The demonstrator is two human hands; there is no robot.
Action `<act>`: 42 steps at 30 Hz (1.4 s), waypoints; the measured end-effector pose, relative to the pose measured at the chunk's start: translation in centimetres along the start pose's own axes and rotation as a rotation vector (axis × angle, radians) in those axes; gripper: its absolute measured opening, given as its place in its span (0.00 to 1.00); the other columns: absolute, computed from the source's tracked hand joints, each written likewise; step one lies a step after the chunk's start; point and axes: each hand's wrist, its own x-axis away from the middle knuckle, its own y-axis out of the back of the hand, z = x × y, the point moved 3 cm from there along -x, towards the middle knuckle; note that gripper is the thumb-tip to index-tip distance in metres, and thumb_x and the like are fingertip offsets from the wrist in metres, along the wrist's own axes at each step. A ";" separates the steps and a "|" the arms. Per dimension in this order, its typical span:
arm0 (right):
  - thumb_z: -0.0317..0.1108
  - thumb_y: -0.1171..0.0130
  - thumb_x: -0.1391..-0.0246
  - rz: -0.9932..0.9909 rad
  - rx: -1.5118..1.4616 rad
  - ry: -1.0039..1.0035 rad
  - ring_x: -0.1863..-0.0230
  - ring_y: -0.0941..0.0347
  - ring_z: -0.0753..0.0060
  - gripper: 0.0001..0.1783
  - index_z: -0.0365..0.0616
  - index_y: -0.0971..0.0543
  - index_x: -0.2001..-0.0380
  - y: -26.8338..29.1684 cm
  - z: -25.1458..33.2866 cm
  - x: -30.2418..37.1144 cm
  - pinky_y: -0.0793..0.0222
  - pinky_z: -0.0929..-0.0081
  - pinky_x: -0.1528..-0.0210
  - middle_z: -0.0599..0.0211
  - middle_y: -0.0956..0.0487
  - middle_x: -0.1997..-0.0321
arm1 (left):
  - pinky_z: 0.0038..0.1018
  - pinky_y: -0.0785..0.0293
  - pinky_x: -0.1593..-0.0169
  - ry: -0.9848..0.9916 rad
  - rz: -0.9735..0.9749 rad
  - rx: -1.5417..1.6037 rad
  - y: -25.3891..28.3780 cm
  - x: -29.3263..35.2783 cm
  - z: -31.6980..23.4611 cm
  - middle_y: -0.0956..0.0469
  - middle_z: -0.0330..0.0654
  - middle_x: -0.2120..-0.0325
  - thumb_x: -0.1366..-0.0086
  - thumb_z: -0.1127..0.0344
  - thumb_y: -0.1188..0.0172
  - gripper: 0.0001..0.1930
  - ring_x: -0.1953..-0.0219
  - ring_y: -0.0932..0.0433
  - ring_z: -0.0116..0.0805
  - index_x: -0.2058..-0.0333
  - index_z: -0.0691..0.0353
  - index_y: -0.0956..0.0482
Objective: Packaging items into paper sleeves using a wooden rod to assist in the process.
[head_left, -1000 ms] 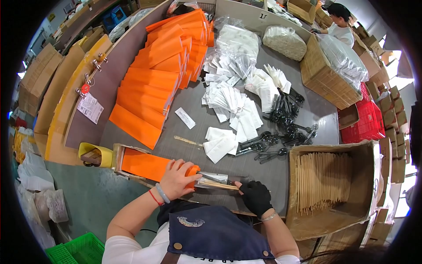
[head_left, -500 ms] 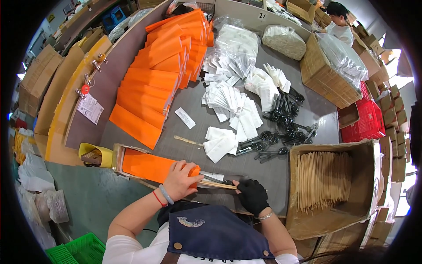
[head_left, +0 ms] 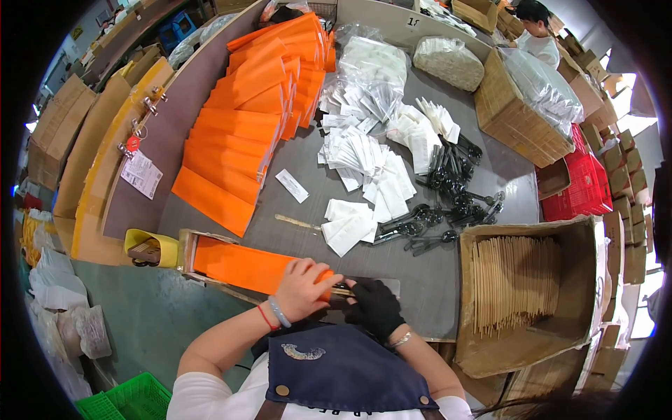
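An orange paper sleeve (head_left: pixel 241 266) lies on top of a stack in a narrow cardboard tray at the table's front edge. My bare left hand (head_left: pixel 302 288) grips its right end, with the fingers curled over the opening. At that opening, my right hand (head_left: pixel 376 308) in a black glove pinches the ends of wooden chopsticks (head_left: pixel 341 290). Most of their length is hidden inside the sleeve. A dark handle end shows beside them. Beyond my hands lie white napkin packets (head_left: pixel 346 227) and black plastic-wrapped spoons (head_left: pixel 448 189).
Fanned orange sleeves (head_left: pixel 231 147) fill the table's left side. A cardboard box of chopsticks (head_left: pixel 518 287) stands at right, and another box (head_left: pixel 521 112) behind it, near a red crate (head_left: pixel 584 182). A yellow holder (head_left: pixel 154 248) sits left of the tray. A person (head_left: pixel 539 42) is at the far right.
My right hand has moved left toward my left hand, and the chopsticks and spoon have slid deeper into the orange sleeve. My left hand has shifted slightly right.
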 end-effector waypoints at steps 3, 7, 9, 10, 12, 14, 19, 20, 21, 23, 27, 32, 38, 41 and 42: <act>0.33 0.39 0.53 0.035 -0.107 -0.126 0.57 0.26 0.53 0.18 0.46 0.22 0.55 -1.0 -0.8 0.8 0.29 0.61 0.57 0.56 0.22 0.60 | 0.40 0.40 0.45 -0.018 0.064 -0.035 -0.6 -0.6 -0.5 0.30 0.39 0.51 0.61 0.60 0.26 0.37 0.49 0.34 0.43 0.47 0.50 0.28; 0.33 0.36 0.54 0.049 -0.077 -0.319 0.59 0.24 0.55 0.10 0.46 0.19 0.65 0.5 -4.4 3.8 0.28 0.65 0.59 0.60 0.21 0.61 | 0.39 0.41 0.45 -0.026 0.068 -0.048 -0.9 -0.2 0.0 0.30 0.39 0.52 0.61 0.59 0.26 0.38 0.49 0.34 0.42 0.47 0.55 0.28; 0.33 0.36 0.54 0.070 -0.109 -0.377 0.59 0.25 0.54 0.09 0.45 0.20 0.67 0.6 -3.6 3.5 0.28 0.65 0.59 0.60 0.21 0.62 | 0.39 0.41 0.45 -0.019 0.076 -0.049 -0.9 -0.5 -0.1 0.30 0.39 0.52 0.59 0.59 0.28 0.36 0.49 0.34 0.41 0.48 0.56 0.28; 0.33 0.35 0.55 -0.018 -0.199 -0.319 0.60 0.25 0.54 0.10 0.45 0.21 0.67 -0.2 -2.2 2.5 0.29 0.64 0.59 0.60 0.22 0.63 | 0.38 0.40 0.46 -0.026 0.085 -0.053 -0.9 -0.9 -0.4 0.30 0.39 0.53 0.58 0.60 0.29 0.34 0.49 0.34 0.40 0.48 0.56 0.28; 0.33 0.34 0.55 -0.111 -0.286 -0.258 0.60 0.25 0.53 0.10 0.44 0.22 0.68 -1.5 -0.3 0.8 0.29 0.64 0.59 0.60 0.22 0.64 | 0.38 0.40 0.47 -0.038 0.071 -0.040 -2.0 -1.1 -0.4 0.30 0.39 0.53 0.55 0.61 0.32 0.31 0.50 0.33 0.40 0.49 0.55 0.27; 0.33 0.33 0.56 -0.108 -0.392 -0.193 0.59 0.27 0.52 0.13 0.44 0.23 0.67 -2.5 0.6 -0.8 0.30 0.63 0.57 0.58 0.24 0.64 | 0.37 0.39 0.47 -0.054 0.054 -0.041 -1.8 -1.5 0.0 0.30 0.39 0.53 0.53 0.62 0.34 0.28 0.51 0.33 0.39 0.49 0.53 0.27; 0.50 0.28 0.71 -0.129 0.327 -0.006 0.60 0.27 0.58 0.31 0.49 0.24 0.61 1.4 0.9 -0.2 0.33 0.62 0.62 0.61 0.25 0.60 | 0.37 0.35 0.52 -0.137 0.325 -0.170 -1.5 -2.2 -0.8 0.30 0.42 0.59 0.50 0.65 0.39 0.18 0.55 0.31 0.43 0.58 0.49 0.24; 0.52 0.28 0.73 -0.043 0.346 0.011 0.61 0.26 0.60 0.32 0.51 0.24 0.61 1.1 0.4 -0.3 0.34 0.61 0.63 0.62 0.24 0.60 | 0.37 0.34 0.53 -0.107 0.518 -0.198 -1.1 -3.0 -1.0 0.31 0.42 0.61 0.51 0.66 0.39 0.14 0.56 0.31 0.44 0.62 0.51 0.24; 0.54 0.28 0.76 0.043 0.364 0.028 0.61 0.26 0.61 0.34 0.52 0.23 0.60 1.0 0.0 -0.4 0.34 0.61 0.63 0.64 0.24 0.60 | 0.37 0.34 0.53 -0.103 0.514 -0.201 -0.1 -3.5 -1.0 0.31 0.42 0.61 0.51 0.66 0.39 0.14 0.56 0.31 0.44 0.62 0.51 0.24; 0.53 0.28 0.75 0.047 0.395 -0.054 0.61 0.26 0.61 0.34 0.53 0.24 0.60 2.4 -0.5 -0.5 0.35 0.60 0.62 0.65 0.24 0.61 | 0.38 0.32 0.57 -0.162 0.513 -0.240 2.1 -4.3 -0.7 0.31 0.44 0.63 0.51 0.68 0.40 0.09 0.57 0.31 0.45 0.68 0.53 0.24; 0.49 0.28 0.72 -0.025 0.410 -0.203 0.59 0.27 0.58 0.31 0.51 0.24 0.60 6.3 -1.2 0.7 0.38 0.59 0.57 0.66 0.24 0.63 | 0.43 0.32 0.57 -0.113 0.223 -0.195 6.8 -4.8 7.8 0.30 0.46 0.62 0.57 0.71 0.38 0.11 0.55 0.32 0.48 0.71 0.56 0.25; 0.50 0.27 0.71 0.106 0.424 -0.319 0.58 0.28 0.59 0.33 0.50 0.26 0.59 5.9 0.1 0.2 0.39 0.60 0.55 0.65 0.25 0.61 | 0.50 0.42 0.41 0.242 -0.063 -0.284 3.8 0.4 6.5 0.36 0.53 0.45 0.57 0.54 0.30 0.28 0.42 0.39 0.56 0.56 0.59 0.24; 0.53 0.28 0.71 0.076 0.492 -0.193 0.58 0.28 0.60 0.33 0.51 0.24 0.59 5.3 0.1 0.2 0.40 0.59 0.56 0.66 0.24 0.60 | 0.54 0.53 0.37 0.555 -0.189 -0.083 -1.2 2.5 4.8 0.38 0.53 0.43 0.59 0.43 0.28 0.44 0.39 0.44 0.57 0.46 0.64 0.30; 0.56 0.30 0.70 0.248 0.498 -0.249 0.58 0.29 0.59 0.34 0.49 0.24 0.58 4.9 -0.1 0.0 0.40 0.58 0.57 0.64 0.24 0.60 | 0.55 0.55 0.36 0.533 -0.187 -0.012 -1.4 2.7 5.3 0.37 0.53 0.43 0.58 0.43 0.28 0.44 0.38 0.45 0.56 0.46 0.65 0.30; 0.56 0.30 0.70 0.248 0.497 -0.246 0.58 0.29 0.59 0.34 0.49 0.24 0.58 4.7 -0.1 -0.4 0.40 0.58 0.57 0.64 0.24 0.60 | 0.56 0.55 0.36 0.547 -0.179 0.002 -1.3 2.7 5.4 0.37 0.53 0.43 0.58 0.43 0.28 0.45 0.38 0.45 0.56 0.46 0.65 0.30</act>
